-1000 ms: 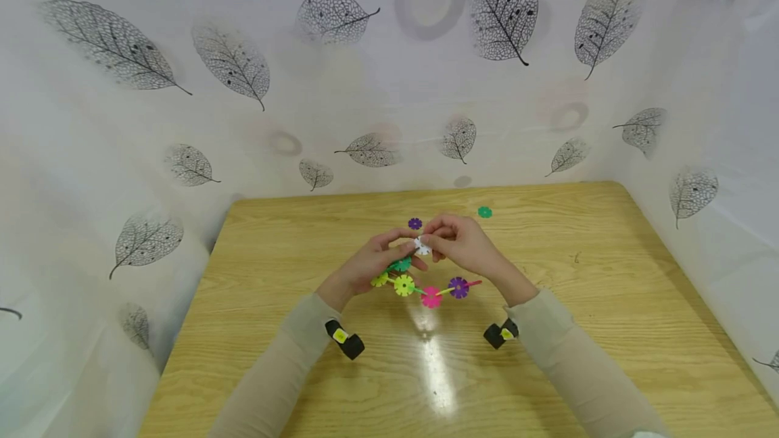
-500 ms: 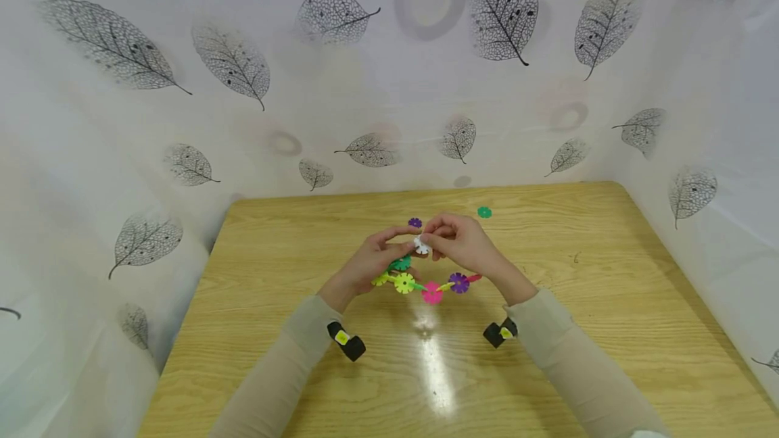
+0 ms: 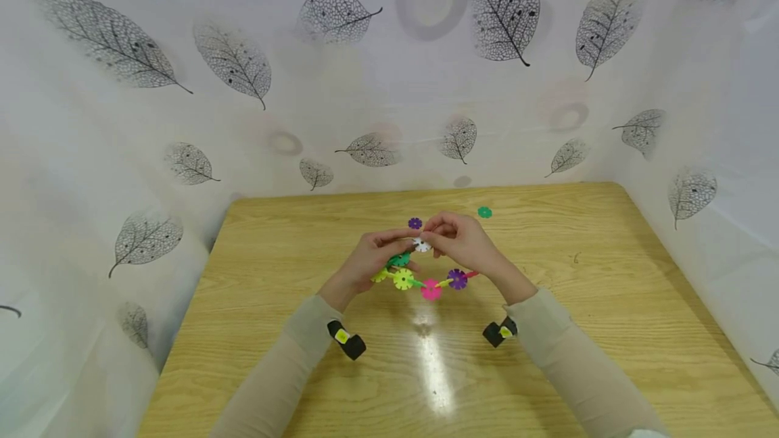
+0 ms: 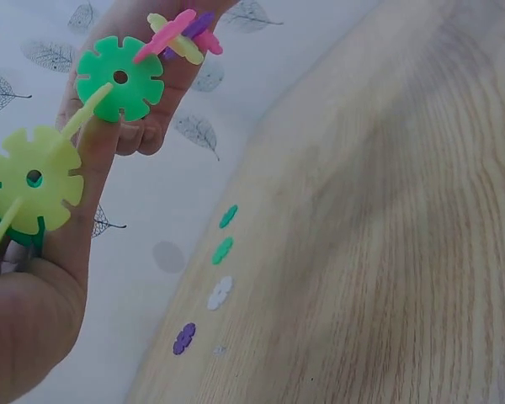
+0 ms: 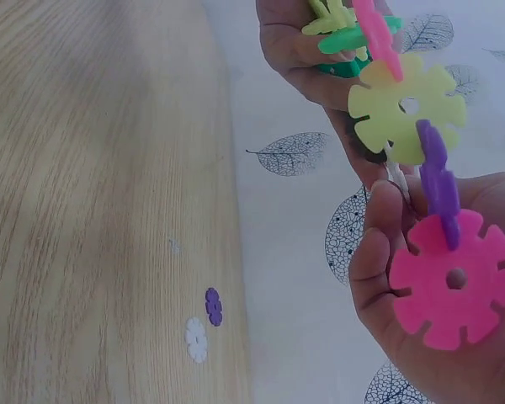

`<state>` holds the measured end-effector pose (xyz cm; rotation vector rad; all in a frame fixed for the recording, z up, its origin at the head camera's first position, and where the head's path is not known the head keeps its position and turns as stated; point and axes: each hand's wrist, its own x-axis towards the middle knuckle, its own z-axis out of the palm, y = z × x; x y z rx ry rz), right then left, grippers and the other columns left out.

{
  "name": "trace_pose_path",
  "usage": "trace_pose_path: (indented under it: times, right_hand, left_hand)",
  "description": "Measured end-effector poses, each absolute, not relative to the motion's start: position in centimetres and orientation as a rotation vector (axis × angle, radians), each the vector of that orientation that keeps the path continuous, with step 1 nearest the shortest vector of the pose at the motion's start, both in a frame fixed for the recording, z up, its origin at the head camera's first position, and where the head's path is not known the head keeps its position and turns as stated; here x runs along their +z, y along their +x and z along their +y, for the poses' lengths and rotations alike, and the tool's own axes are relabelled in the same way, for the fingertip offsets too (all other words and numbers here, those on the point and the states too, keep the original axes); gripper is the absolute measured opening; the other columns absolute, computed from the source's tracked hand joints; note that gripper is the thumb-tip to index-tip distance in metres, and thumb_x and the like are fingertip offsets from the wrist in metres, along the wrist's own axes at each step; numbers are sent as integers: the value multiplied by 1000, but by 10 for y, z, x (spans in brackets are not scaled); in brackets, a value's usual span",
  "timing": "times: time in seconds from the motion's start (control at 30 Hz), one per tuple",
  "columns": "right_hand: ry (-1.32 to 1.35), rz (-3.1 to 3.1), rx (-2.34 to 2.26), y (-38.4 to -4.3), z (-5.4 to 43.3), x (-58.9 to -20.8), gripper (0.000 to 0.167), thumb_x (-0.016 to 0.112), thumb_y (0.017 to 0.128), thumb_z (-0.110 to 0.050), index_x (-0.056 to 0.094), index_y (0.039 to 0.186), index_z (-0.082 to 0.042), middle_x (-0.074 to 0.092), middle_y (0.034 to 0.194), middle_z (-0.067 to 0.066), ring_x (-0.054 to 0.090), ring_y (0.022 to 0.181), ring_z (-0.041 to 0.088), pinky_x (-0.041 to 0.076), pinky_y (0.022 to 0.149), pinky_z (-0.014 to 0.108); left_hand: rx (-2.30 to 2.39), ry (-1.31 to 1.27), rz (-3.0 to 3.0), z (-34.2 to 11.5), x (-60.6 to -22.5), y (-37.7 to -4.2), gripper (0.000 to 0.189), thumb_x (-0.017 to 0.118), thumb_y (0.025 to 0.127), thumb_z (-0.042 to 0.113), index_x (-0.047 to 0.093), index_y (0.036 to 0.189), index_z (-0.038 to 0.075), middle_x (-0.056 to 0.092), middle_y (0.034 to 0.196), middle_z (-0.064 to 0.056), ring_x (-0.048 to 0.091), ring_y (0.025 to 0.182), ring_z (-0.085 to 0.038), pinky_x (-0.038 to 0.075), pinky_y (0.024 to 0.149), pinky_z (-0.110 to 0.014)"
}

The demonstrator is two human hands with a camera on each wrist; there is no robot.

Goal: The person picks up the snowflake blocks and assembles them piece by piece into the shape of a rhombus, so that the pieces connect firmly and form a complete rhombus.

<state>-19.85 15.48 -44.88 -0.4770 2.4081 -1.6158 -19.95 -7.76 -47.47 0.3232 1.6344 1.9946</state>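
Observation:
A chain of slotted plastic snowflake discs hangs between the hands above the table. It includes a yellow disc (image 3: 398, 283), a pink disc (image 3: 431, 296), a purple disc (image 3: 458, 274) and a green disc (image 3: 401, 257). My left hand (image 3: 369, 259) grips the chain's green end, its index finger stretched toward the other hand. Between thumb and fingers, my right hand (image 3: 460, 240) pinches a white disc (image 3: 421, 247), which the left fingertips also touch. In the right wrist view, a pink disc (image 5: 488, 295) hangs before the right palm. Whether the white disc is slotted into another is hidden.
On the wooden table (image 3: 274, 330), a loose purple disc (image 3: 410, 223) and green disc (image 3: 481, 212) lie beyond the hands. The left wrist view also shows a loose white disc (image 4: 215, 299). A leaf-patterned white curtain (image 3: 395, 107) surrounds the table's back and sides.
The hanging chain has risen slightly, and the white disc has tilted a little between the fingers. Both hands keep nearly the same place and hold.

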Motion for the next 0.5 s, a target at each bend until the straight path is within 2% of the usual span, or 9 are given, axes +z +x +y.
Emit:
trace_pose_path:
  times: [0.1,0.2,0.3,0.5]
  right_hand:
    - [-483,2395,-1627,-199,155,-448,20,65,106,-19,70,116,-2,74,86,14,71,72,20,60,64,29]
    - [-485,2380,-1633,-198,155,-446,20,63,107,-18,69,117,-1,73,85,14,71,73,19,61,65,28]
    - [-483,2360,-1646,-198,155,-446,20,62,108,-17,69,118,-1,73,86,14,71,74,19,62,66,29]
    - [-480,2332,-1670,-201,157,-447,21,64,107,-18,68,119,-1,74,88,15,72,76,26,63,70,32]
  left_hand:
    - [2021,322,1610,-78,-474,-200,37,52,111,9,59,144,-6,74,119,-2,79,83,-15,67,76,-26]
    - [2046,301,1573,-78,-474,-200,37,52,111,9,58,143,-8,74,113,0,80,82,-15,66,73,-24]
    - [2047,287,1565,-78,-473,-200,38,56,109,9,59,143,-8,75,112,1,80,83,-16,66,73,-24]
    - [2035,273,1590,-79,-473,-201,43,66,101,1,60,143,-5,79,116,-2,80,85,-16,67,86,-31]
